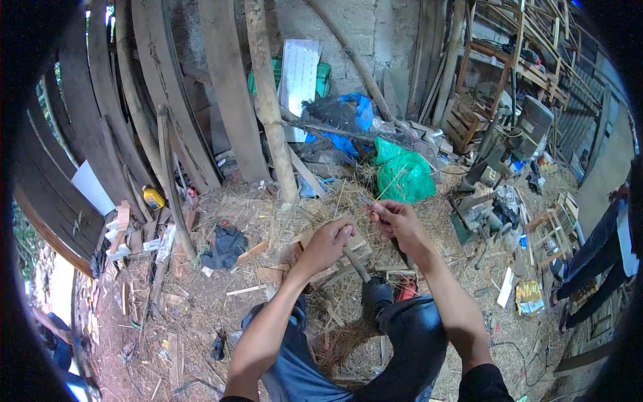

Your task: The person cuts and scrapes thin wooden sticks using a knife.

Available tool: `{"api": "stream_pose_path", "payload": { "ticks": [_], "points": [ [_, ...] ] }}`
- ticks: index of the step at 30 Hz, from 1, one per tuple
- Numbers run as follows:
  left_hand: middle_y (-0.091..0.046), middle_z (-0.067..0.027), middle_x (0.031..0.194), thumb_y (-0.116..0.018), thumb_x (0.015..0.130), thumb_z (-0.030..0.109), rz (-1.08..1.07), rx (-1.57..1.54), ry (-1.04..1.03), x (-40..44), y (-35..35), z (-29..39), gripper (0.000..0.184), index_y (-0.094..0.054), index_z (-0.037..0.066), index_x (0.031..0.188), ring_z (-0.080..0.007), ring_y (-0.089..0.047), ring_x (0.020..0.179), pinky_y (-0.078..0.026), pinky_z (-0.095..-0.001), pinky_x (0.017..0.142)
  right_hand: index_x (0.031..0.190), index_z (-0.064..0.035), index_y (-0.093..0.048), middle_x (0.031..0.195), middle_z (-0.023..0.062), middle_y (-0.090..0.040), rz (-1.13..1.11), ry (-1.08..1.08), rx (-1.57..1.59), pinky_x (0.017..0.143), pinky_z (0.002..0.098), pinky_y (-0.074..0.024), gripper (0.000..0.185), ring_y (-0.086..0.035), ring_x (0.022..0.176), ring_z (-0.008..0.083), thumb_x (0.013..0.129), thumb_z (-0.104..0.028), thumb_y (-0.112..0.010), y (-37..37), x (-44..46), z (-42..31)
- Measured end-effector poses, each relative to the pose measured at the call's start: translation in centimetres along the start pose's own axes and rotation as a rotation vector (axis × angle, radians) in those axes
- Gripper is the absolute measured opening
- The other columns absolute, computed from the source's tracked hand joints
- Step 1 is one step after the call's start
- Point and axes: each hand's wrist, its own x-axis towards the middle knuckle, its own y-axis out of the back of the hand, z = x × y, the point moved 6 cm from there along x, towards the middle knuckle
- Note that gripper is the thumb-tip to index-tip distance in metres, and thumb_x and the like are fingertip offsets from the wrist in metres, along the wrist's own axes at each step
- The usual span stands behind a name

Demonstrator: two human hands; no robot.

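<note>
My left hand (327, 246) is closed in front of me, fingers curled and thumb on top; whatever it may hold is hidden. Just to its right, my right hand (399, 224) pinches a thin pale strip (391, 184) that slants up from the fingertips. The two hands are close but apart. Beneath them a round wooden handle (355, 264) leans down toward my dark boot (377, 295); its upper end is behind my left hand. A wooden block (345, 258) lies on the straw below my hands, partly covered by them.
Straw and wood scraps litter the floor. Ahead are a wooden post (269, 100) and a green plastic bag (404, 174). A black cloth (226, 248) and yellow bottle (153, 197) lie left. A person's dark trouser legs (596, 248) show right; another person is at lower left.
</note>
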Motion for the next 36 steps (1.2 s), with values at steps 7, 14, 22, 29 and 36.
{"api": "stream_pose_path", "payload": {
  "ticks": [7, 14, 22, 29, 36],
  "points": [
    [-0.052, -0.0059, 0.074, -0.047, 0.094, 0.019, 0.004, 0.101, -0.078, -1.4, 0.5, -0.4, 0.018, -0.056, 0.003, 0.095, -0.0132, -0.048, 0.067, -0.042, -0.0302, 0.064, 0.089, -0.0047, -0.062, 0.069, -0.0028, -0.054, 0.26, 0.097, -0.168, 0.042, 0.0189, -0.0224, 0.018, -0.035, 0.048, 0.0034, 0.093, -0.021, -0.056, 7.0, 0.5, -1.0],
    [-0.053, -0.0066, 0.073, -0.045, 0.093, 0.016, -0.039, 0.048, 0.015, -1.2, -0.2, -1.0, 0.017, -0.056, 0.003, 0.097, -0.0134, -0.05, 0.067, -0.043, -0.0296, 0.065, 0.098, -0.0049, -0.059, 0.072, -0.0013, -0.056, 0.172, 0.105, 0.009, 0.042, 0.0181, -0.0254, 0.016, -0.036, 0.049, 0.0028, 0.092, -0.02, -0.057, 3.2, -0.3, -0.9],
    [-0.063, -0.0139, 0.084, -0.045, 0.094, 0.015, 0.132, 0.089, 0.042, -0.6, -0.4, -0.3, 0.021, -0.059, 0.001, 0.102, -0.0205, -0.06, 0.075, -0.046, -0.0324, 0.072, 0.098, -0.0001, -0.058, 0.074, 0.0021, -0.06, -0.025, 0.016, -0.109, 0.04, 0.0188, -0.0274, 0.018, -0.038, 0.047, 0.0036, 0.092, -0.017, -0.056, -2.0, -0.1, 1.9],
    [-0.063, -0.0193, 0.09, -0.047, 0.094, 0.013, 0.173, 0.258, -0.11, -0.9, -0.6, 1.4, 0.02, -0.057, 0.001, 0.105, -0.0347, -0.062, 0.081, -0.047, -0.0364, 0.071, 0.094, -0.002, -0.06, 0.074, 0.0006, -0.06, -0.014, -0.019, -0.003, 0.041, 0.0202, -0.0258, 0.019, -0.037, 0.046, 0.0041, 0.092, -0.021, -0.057, 0.1, 0.6, 2.0],
    [-0.062, -0.021, 0.099, -0.047, 0.091, 0.011, 0.198, 0.377, -0.184, -0.8, -0.9, 2.2, 0.021, -0.057, 0.001, 0.107, -0.0402, -0.059, 0.089, -0.047, -0.0443, 0.075, 0.084, -0.0047, -0.062, 0.068, -0.0033, -0.056, -0.063, -0.039, -0.14, 0.041, 0.0195, -0.0259, 0.019, -0.037, 0.048, 0.0026, 0.092, -0.021, -0.057, -0.9, -0.4, 1.9]
  ]
}}
